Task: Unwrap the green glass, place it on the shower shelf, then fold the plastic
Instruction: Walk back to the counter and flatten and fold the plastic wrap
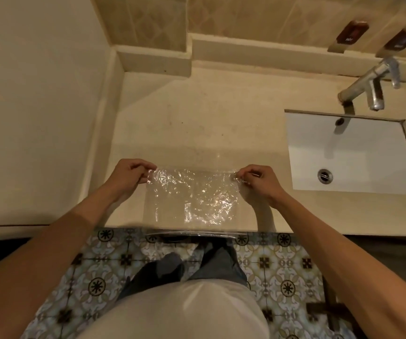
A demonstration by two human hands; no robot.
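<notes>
A clear, crinkled sheet of plastic point(192, 199) is stretched out flat over the beige counter point(197, 123), its near edge hanging just past the counter's front edge. My left hand point(129, 173) pinches the sheet's far left corner. My right hand point(258, 178) pinches the far right corner. No green glass is in view.
A white sink basin point(353, 152) with a drain is set into the counter at the right, under a metal tap point(368, 86). A raised ledge point(153, 62) runs along the back wall. A wall stands at the left. Patterned floor tiles point(99, 277) lie below the counter.
</notes>
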